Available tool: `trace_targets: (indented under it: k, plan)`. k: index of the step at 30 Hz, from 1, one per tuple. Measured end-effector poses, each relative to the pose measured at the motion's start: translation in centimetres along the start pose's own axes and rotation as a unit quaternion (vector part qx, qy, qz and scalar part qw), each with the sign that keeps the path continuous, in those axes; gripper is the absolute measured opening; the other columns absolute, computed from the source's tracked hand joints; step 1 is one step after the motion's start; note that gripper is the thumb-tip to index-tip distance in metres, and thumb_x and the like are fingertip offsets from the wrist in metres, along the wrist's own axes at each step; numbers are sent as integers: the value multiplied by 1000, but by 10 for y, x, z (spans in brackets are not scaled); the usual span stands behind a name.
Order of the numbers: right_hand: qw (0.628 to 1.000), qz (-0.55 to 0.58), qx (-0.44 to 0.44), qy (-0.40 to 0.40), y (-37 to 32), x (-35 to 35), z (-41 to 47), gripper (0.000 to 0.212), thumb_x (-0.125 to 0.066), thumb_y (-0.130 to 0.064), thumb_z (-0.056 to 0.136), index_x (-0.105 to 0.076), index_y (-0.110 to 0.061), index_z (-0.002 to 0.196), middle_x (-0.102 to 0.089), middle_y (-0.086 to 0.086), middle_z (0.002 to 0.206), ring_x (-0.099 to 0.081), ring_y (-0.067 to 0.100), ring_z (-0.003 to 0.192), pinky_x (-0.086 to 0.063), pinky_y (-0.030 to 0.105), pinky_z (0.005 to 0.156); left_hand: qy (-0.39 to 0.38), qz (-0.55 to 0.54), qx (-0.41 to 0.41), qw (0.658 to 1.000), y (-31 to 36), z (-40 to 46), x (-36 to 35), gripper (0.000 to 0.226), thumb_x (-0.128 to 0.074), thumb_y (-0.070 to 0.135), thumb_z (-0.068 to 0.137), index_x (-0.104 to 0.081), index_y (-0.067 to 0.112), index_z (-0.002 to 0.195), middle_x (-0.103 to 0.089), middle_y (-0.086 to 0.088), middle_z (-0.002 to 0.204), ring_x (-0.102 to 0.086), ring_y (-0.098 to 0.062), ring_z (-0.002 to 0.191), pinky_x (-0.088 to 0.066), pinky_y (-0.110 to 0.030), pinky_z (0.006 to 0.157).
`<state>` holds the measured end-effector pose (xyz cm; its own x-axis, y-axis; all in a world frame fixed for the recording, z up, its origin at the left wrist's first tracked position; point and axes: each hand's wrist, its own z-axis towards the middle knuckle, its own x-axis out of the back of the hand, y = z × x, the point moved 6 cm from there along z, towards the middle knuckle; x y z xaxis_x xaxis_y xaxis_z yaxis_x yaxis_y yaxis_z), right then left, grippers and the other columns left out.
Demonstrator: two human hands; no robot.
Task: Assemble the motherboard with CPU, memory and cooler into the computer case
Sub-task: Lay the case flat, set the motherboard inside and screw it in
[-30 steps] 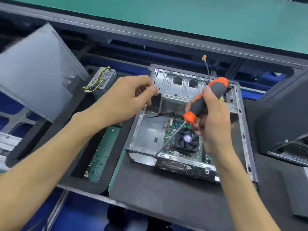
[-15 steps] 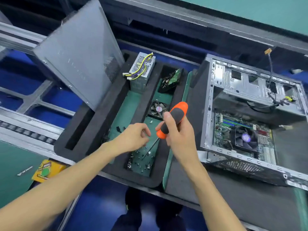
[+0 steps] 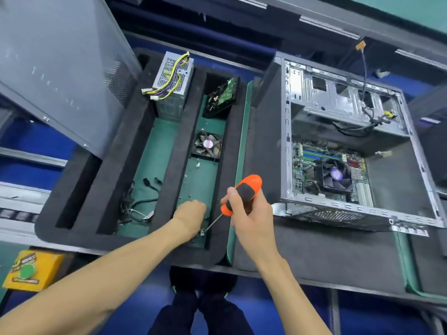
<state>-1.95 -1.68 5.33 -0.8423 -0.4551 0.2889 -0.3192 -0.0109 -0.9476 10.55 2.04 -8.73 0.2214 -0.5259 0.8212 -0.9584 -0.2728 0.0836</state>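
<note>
The open computer case (image 3: 408,131) lies on its side at the right, with the motherboard (image 3: 304,163) and its cooler fan (image 3: 335,175) inside. My right hand (image 3: 251,213) grips an orange and black screwdriver (image 3: 242,192), whose tip points down-left into the foam tray's green slot. My left hand (image 3: 191,216) reaches down into that slot among several small screws (image 3: 188,195), fingers curled downward near the screwdriver tip; what it pinches is hidden.
The black foam tray (image 3: 116,180) also holds a power supply (image 3: 173,85), a drive (image 3: 223,95), a loose fan (image 3: 208,146) and cables (image 3: 135,206). A grey side panel (image 3: 55,64) leans at the left. A yellow button box (image 3: 31,269) sits at the lower left.
Both hands left the case and moved left to the tray's screw slot. My left hand has sunk lower among the screws and the screwdriver tip followed it down.
</note>
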Motion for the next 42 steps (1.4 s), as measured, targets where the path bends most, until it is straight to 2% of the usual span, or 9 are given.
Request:
trace_targets:
  k: [8,11,15,17,20,22,25,36,42]
  plan:
    - [998,44,-34,13,11,7,-3,36,-59,-57,89,-56,-20,90,-72,-1,81,-63,6,57,-45,17,54,-17,-211,14,977,-17,15,27,21,-50,0,86,-67,-2,98,-71,-20,96,-70,-36,89,-58,-40,80]
    - [998,38,-39,12,15,8,-3,38,-58,-57,89,-57,-19,91,-73,-4,81,-63,6,58,-46,22,56,-41,-287,8,957,-21,20,39,26,-48,-7,81,-73,-5,83,-75,-18,77,-74,-26,69,-62,-33,69]
    - [999,28,-34,6,16,8,-6,39,-58,-58,90,-55,-19,91,-72,-1,82,-62,7,57,-47,31,56,-38,-338,9,940,-21,19,46,11,-62,-5,85,-69,1,79,-74,-19,74,-74,-26,64,-59,-27,60]
    - [999,24,-29,2,16,8,-6,39,-58,-57,91,-54,-18,91,-71,1,83,-61,8,57,-47,32,56,-22,-286,1,958,-20,17,47,4,-64,1,86,-67,2,89,-74,-18,82,-72,-29,67,-60,-32,69]
    - [999,18,-26,-3,17,9,-8,38,-58,-56,92,-54,-18,93,-71,1,84,-62,9,58,-47,32,57,-23,-55,-33,998,-11,9,37,19,-53,4,89,-62,4,105,-67,-17,106,-66,-33,84,-51,-34,71]
    - [999,17,-27,-4,17,10,-9,38,-58,-55,92,-54,-17,93,-71,0,84,-62,9,58,-48,32,57,-51,100,-57,992,-2,1,16,28,-50,8,91,-57,10,118,-64,-9,117,-66,-31,101,-44,-33,72]
    - [999,24,-31,-6,17,12,-11,39,-58,-54,92,-55,-15,93,-71,0,84,-62,8,58,-48,31,57,-54,213,-86,972,2,-3,-10,34,-49,10,94,-54,17,127,-64,-1,125,-65,-25,113,-46,-31,86]
    - [996,64,-56,6,16,19,-15,45,-59,-55,87,-58,-10,92,-72,-2,81,-61,5,56,-47,22,47,-97,209,-101,968,2,-5,-28,36,-50,2,93,-54,10,128,-63,-8,126,-63,-31,115,-51,-38,91]
    - [995,76,-66,6,13,18,-14,30,-61,-43,95,-60,-14,92,-73,-3,80,-61,4,55,-47,22,47,-118,184,-121,968,5,-9,-24,32,-47,-4,92,-57,5,122,-65,-13,122,-64,-34,113,-51,-39,90]
